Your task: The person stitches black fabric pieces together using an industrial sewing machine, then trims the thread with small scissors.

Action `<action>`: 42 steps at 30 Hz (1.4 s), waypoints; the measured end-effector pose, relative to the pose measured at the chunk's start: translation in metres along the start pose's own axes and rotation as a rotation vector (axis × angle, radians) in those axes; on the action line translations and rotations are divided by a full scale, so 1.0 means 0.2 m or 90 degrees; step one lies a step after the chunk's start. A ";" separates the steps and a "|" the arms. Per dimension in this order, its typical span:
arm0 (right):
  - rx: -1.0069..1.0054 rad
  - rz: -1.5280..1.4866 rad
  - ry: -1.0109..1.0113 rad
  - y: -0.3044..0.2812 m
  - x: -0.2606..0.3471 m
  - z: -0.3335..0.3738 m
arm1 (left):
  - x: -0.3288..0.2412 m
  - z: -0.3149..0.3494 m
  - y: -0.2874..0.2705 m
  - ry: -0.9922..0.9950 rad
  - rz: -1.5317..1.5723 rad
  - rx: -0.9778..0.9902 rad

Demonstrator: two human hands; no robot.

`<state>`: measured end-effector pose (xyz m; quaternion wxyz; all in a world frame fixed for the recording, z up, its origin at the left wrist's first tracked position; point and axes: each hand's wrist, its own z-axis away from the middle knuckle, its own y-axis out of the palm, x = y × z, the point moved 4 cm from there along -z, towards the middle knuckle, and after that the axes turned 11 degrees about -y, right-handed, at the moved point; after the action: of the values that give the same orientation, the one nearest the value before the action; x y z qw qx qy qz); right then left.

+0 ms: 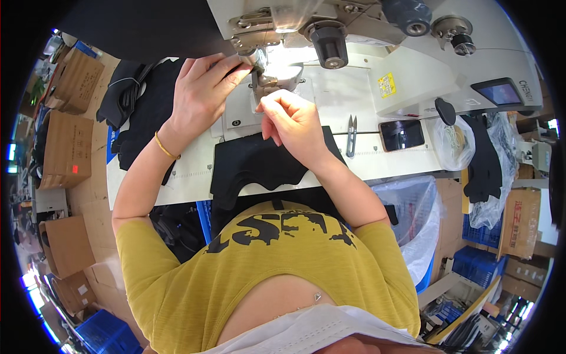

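At the sewing machine (354, 23), my left hand (203, 88) reaches up to the lit needle area (268, 71). Its thumb and fingers are pinched together there, and what they hold is too small to make out. My right hand (292, 127) is curled just in front of the needle area, thumb and index finger close together; anything inside is hidden. Beneath it, a black fabric piece (253, 162) with a wavy cut edge lies on the white table (377, 159), hanging over the front edge. More black fabric (147, 118) lies to the left of my left hand.
Thread snips (352, 135) and a dark phone (402, 135) lie right of my right hand. Farther right are a clear bag (454, 144) and black cut pieces (483, 165). A plastic-lined bin (413, 206) stands below the table edge. Cardboard boxes (68, 147) line the left side.
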<state>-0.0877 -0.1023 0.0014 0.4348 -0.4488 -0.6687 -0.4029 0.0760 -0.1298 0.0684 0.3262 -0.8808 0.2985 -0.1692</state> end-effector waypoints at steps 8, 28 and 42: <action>0.009 0.870 -0.045 -0.37 -0.02 0.28 | 0.31 0.18 0.02 -0.317 0.349 0.344; -0.056 0.417 -0.382 -0.10 0.24 0.18 | -0.24 0.03 -0.16 -0.295 0.500 0.305; -0.001 -0.129 0.087 0.00 0.08 0.04 | 0.09 -0.07 0.13 -0.650 0.738 0.406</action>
<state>-0.0941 -0.0907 0.0145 0.4362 -0.3506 -0.6789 -0.4753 0.0724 -0.1646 0.0622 0.6906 -0.4216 0.4574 0.3689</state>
